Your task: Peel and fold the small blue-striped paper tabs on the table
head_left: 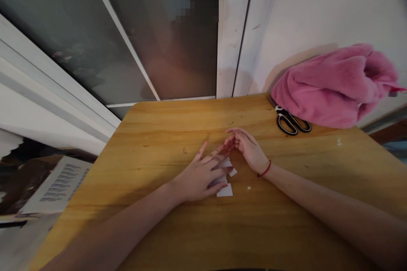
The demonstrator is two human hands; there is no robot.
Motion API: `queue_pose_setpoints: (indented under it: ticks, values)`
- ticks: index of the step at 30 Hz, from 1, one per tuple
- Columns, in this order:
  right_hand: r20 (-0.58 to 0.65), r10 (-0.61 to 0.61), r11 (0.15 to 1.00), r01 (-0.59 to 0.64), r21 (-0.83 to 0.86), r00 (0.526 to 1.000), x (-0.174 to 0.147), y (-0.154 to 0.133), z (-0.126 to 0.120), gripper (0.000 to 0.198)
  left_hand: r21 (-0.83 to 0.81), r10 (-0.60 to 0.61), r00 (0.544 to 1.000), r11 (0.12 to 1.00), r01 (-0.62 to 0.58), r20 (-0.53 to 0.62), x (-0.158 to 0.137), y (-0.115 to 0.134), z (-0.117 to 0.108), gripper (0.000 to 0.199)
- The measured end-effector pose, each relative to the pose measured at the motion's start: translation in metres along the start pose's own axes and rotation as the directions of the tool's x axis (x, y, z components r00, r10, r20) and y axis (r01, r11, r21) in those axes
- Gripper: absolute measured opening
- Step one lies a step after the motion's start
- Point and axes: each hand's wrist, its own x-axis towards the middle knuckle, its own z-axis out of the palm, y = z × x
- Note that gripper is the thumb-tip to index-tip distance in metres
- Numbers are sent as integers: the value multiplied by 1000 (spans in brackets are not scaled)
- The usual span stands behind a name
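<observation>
My left hand [203, 175] lies with its fingers spread over several small pieces of white paper [225, 190] on the wooden table. The paper sticks out past its fingertips and is partly hidden under them. Beyond it, my right hand [246, 146], with a red cord at the wrist, has curled fingers drawn together. Its fingertips meet a fingertip of my left hand; whatever they pinch there is hidden. A tiny white scrap [249, 187] rests to the right of the paper.
Black-handled scissors [291, 122] lie at the back right, blades partly under a fluffy pink cloth item [330, 87]. More white bits [339, 141] are near the table's right side. A framed glass panel [165, 51] stands behind the wooden table [152, 123]; a printed box [59, 184] is at left.
</observation>
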Motion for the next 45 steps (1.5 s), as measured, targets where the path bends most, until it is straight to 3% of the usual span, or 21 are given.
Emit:
queue_pose_setpoints:
  ticks: [4, 10, 16, 24, 31, 36, 42, 45]
  values:
    - [-48, -15, 1000, 14, -20, 999, 1, 2, -1, 25, -70, -36, 998, 997, 32, -51, 0, -4, -5, 33]
    - [-35, -35, 999, 34, -28, 999, 2, 4, -3, 25, -111, 81, 995, 991, -73, 65, 0, -1, -3, 63]
    - [-28, -28, 1000, 28, -7, 999, 2, 4, -2, 20, -83, 20, 997, 996, -14, 78, 2, -6, 5, 46]
    - [-84, -6, 1000, 6, 3, 996, 0, -3, 3, 21, -166, 46, 998, 985, -39, 39, 3, -6, -1, 22]
    - [-96, 3, 1000, -4, -1, 995, 0, -2, 4, 25, -24, 10, 1000, 1000, -9, 9, -3, -2, 1, 28]
    - [-85, -1, 1000, -1, -23, 996, 0, -1, 2, 26, 48, 38, 999, 998, -40, 32, -2, -1, 3, 51]
    - [-77, 5, 1000, -5, -12, 997, 0, -1, 3, 27, 134, -90, 995, 987, 84, 42, 1, 2, 3, 22]
    - [-77, 5, 1000, -7, -19, 997, 0, -1, 3, 27, 162, -106, 993, 982, 97, 43, 2, 3, 2, 18]
